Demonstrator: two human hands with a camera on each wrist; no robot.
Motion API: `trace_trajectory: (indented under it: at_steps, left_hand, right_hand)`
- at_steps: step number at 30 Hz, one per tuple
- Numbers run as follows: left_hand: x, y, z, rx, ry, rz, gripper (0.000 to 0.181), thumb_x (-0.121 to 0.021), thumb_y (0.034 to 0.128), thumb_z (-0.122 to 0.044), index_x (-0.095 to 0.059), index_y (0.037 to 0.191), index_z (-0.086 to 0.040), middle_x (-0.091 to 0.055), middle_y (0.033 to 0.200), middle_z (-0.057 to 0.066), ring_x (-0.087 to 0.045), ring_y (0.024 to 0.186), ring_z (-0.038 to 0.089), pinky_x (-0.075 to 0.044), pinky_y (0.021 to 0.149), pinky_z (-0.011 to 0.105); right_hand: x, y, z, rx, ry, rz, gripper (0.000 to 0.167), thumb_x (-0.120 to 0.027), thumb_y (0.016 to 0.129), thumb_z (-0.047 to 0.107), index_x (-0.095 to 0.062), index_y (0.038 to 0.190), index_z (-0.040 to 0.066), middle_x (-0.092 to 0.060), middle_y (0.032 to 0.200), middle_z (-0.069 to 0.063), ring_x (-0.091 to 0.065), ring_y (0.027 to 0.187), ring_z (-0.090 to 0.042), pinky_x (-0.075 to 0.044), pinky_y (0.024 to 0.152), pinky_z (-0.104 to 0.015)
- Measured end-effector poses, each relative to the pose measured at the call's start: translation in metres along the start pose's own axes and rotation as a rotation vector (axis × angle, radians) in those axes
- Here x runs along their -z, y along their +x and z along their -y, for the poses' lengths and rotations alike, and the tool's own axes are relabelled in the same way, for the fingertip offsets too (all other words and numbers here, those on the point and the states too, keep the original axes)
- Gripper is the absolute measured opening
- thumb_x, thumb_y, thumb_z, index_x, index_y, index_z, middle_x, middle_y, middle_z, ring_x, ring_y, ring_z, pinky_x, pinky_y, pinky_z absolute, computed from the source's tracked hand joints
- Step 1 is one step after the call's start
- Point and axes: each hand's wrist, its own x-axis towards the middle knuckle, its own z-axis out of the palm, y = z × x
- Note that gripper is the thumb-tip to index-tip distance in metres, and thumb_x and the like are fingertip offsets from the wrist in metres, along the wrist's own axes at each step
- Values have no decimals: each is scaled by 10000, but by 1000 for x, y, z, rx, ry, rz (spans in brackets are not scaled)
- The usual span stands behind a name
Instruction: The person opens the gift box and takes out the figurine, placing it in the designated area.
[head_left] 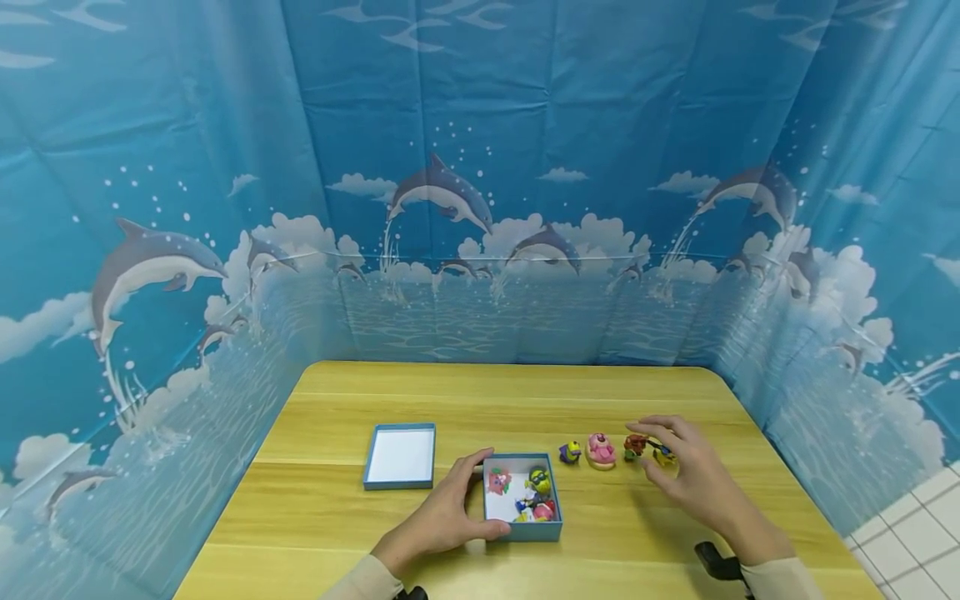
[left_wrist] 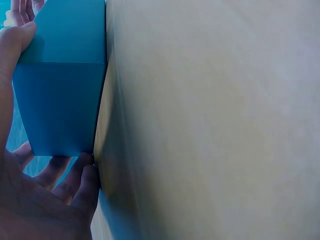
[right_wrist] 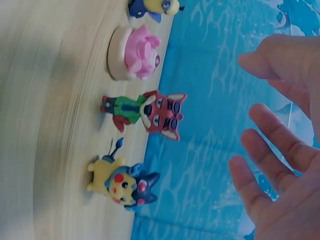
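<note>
Table: yellow wood-grain top (head_left: 300,521) with long streaks running crosswise and rounded far corners.
Curtain: glossy blue sheeting (head_left: 480,92) hangs behind the table and down both sides, creased in folds, printed with leaping dolphins (head_left: 442,196), white clouds and rippled water.
Floor: white square tiles (head_left: 918,525) show at the lower right.
Blue box: a square open-topped box (head_left: 525,532) stands on the table in front of the person, smooth and card-like outside, pale inside.
Box contents: a reddish flower-shaped piece (head_left: 498,481) at the left, a yellow figure with dark glasses (head_left: 538,480) at the right, and a jumble of red, pink and blue pieces below it.
Shallow lid: blue-edged with a white inside (head_left: 401,457), lying left of the box, well apart from it.
Left hand: its thumb and fingers (head_left: 453,508) grip the box's left side.
Right hand: thumb and fingers (head_left: 684,468) are parted and hold nothing, near the fox figure (right_wrist: 150,112) and the yellow big-eared figure (right_wrist: 125,186).
Toy row: right of the box stand a small yellow-and-blue figure (head_left: 570,452), a rounded pink figure on a cream base (head_left: 601,450), the green-jacketed fox and the red-cheeked yellow figure in its dark hood, all shiny and plastic-looking.
Sleeves: pale cuffs (head_left: 367,582) on both arms.
</note>
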Motion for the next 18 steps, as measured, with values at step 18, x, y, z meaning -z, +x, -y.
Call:
trace_trajectory:
  at_steps: [18]
  left_hand:
    - [0, 0, 1, 5, -9, 4, 1200, -944, 937, -641, -262, 1860, -290, -468, 1802, 77, -511, 1659, 367, -445, 1336, 718]
  right_hand:
    - [-17, 15, 28, 47, 44, 109, 665, -1049, 807, 5, -814, 1405, 176, -755, 1366, -59, -727, 1215, -318, -673, 899, -507]
